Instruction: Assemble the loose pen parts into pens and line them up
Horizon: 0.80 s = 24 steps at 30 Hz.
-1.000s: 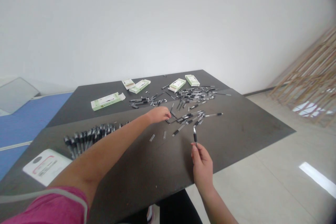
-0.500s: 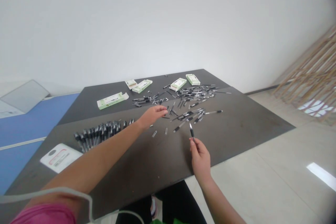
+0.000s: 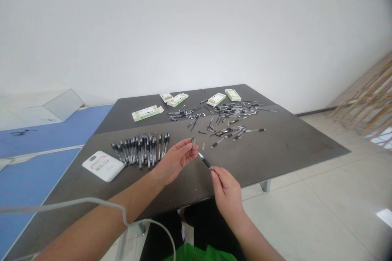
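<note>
My left hand [image 3: 177, 159] pinches a small pen cap [image 3: 193, 142] between thumb and fingers above the near part of the dark table [image 3: 275, 147]. My right hand [image 3: 226, 189] grips a black pen [image 3: 204, 160], its tip pointing up and left toward the cap. Cap and pen tip are close together but apart. A neat row of assembled black pens [image 3: 141, 147] lies just left of my left hand. A loose heap of pens and pen parts [image 3: 228, 118] is spread farther back on the table.
Several pale green boxes [image 3: 146, 113] lie along the table's far side. A white flat device [image 3: 103, 165] rests near the left front edge. A white cable [image 3: 92, 203] crosses my left arm. Blue surface to the left, tiled floor to the right.
My left hand drew back from the loose heap toward me, now holding a cap. My right hand tilted the pen leftward to meet it. The camera view shifted left.
</note>
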Each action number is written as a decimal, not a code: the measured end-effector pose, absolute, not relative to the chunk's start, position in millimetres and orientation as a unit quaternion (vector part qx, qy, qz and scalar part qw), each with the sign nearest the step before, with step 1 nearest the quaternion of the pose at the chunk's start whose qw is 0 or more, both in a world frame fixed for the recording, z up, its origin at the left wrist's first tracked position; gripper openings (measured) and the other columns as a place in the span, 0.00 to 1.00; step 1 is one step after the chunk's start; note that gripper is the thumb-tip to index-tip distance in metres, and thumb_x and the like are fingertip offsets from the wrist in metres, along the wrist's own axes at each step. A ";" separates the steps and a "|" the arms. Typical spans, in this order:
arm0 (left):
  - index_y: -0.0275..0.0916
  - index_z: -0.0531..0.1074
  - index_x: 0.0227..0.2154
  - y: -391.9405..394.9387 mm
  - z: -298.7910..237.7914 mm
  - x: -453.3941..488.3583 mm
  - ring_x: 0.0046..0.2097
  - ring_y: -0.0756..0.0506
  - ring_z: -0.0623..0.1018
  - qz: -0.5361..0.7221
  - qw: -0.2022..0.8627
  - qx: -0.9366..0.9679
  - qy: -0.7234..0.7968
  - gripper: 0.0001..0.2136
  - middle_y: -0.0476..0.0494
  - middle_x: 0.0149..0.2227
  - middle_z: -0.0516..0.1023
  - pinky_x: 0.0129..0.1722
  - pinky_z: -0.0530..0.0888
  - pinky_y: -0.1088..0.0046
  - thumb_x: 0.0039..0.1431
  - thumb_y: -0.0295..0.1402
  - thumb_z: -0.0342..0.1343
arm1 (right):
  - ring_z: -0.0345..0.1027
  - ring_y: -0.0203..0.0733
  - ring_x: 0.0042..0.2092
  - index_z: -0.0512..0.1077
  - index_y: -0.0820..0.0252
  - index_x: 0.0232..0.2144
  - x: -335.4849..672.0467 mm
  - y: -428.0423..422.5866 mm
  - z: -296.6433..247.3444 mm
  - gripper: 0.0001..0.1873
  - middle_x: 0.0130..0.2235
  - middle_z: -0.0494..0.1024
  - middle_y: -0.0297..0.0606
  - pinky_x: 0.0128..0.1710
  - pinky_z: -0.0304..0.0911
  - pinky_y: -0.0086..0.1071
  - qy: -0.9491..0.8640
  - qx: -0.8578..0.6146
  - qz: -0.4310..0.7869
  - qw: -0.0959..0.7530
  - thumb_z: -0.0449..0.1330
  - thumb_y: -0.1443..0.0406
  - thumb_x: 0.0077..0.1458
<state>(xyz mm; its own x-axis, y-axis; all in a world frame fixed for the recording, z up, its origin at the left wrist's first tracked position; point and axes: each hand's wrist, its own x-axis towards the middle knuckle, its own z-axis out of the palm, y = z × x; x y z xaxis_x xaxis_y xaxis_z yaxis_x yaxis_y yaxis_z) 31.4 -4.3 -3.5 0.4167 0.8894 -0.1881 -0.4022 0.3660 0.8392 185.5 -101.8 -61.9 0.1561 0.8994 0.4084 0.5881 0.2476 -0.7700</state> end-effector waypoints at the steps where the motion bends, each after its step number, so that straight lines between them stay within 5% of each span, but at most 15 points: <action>1: 0.40 0.74 0.42 -7.6 -2.6 30.2 0.34 0.54 0.76 0.428 0.756 0.372 0.328 0.12 0.48 0.34 0.78 0.41 0.72 0.78 0.53 0.30 0.59 | 0.71 0.43 0.38 0.74 0.58 0.38 183.7 -103.5 -61.4 0.16 0.32 0.76 0.40 0.40 0.64 0.34 -0.636 -0.591 0.156 0.471 0.47 0.62 0.62; 5: 0.44 0.70 0.49 -18.6 0.3 26.9 0.36 0.54 0.75 0.438 0.740 0.402 0.316 0.19 0.49 0.35 0.78 0.42 0.71 0.77 0.53 0.31 0.59 | 0.71 0.42 0.36 0.74 0.58 0.38 178.8 -107.5 -59.3 0.16 0.34 0.76 0.41 0.37 0.64 0.32 -0.648 -0.592 0.138 0.459 0.46 0.62 0.62; 24: 0.41 0.69 0.39 -43.3 -6.5 13.0 0.38 0.46 0.77 0.402 0.573 0.584 0.412 0.12 0.45 0.34 0.80 0.42 0.69 0.70 0.51 0.35 0.60 | 0.72 0.41 0.36 0.76 0.57 0.34 158.6 -114.3 -65.3 0.16 0.32 0.78 0.38 0.35 0.65 0.31 -0.585 -0.581 0.222 0.521 0.49 0.60 0.61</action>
